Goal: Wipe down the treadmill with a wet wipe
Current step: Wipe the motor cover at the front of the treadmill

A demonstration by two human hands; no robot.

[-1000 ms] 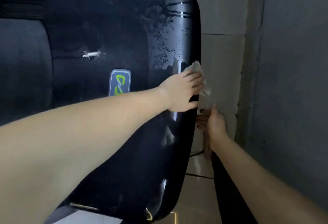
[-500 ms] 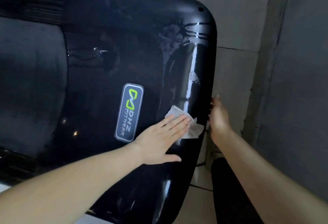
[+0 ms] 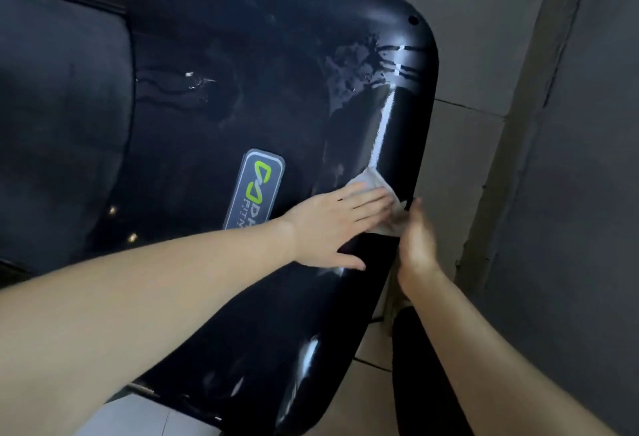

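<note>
Your left hand [image 3: 332, 224] lies flat on the glossy black plastic front hood of the treadmill [image 3: 276, 90], fingers straight and close together, pressing a crumpled white wet wipe [image 3: 371, 179] against the surface. The wipe sits under your fingertips, close to the hood's right edge and to the right of the grey rounded badge with the green logo [image 3: 260, 186]; one corner of it pokes out above your fingers and another part spreads out past them toward the rim. Your right hand [image 3: 416, 238] is at that rim, just beside the lower part of the wipe and your left fingertips, with the thumb pointing up along the edge. It is blurred, and you cannot tell whether its fingers are curled round the edge, pinching the wipe or simply resting there. Wet streaks and droplets [image 3: 363, 69] shine near the hood's upper right corner, and a second damp patch [image 3: 193, 81] glints further left, close to the dark running belt [image 3: 62, 124]. A bright strip of reflected light runs down the hood toward the wipe. Pale floor tiles [image 3: 460, 159] show to the right of the treadmill, and a grey wall [image 3: 587, 193] rises beyond them.
</note>
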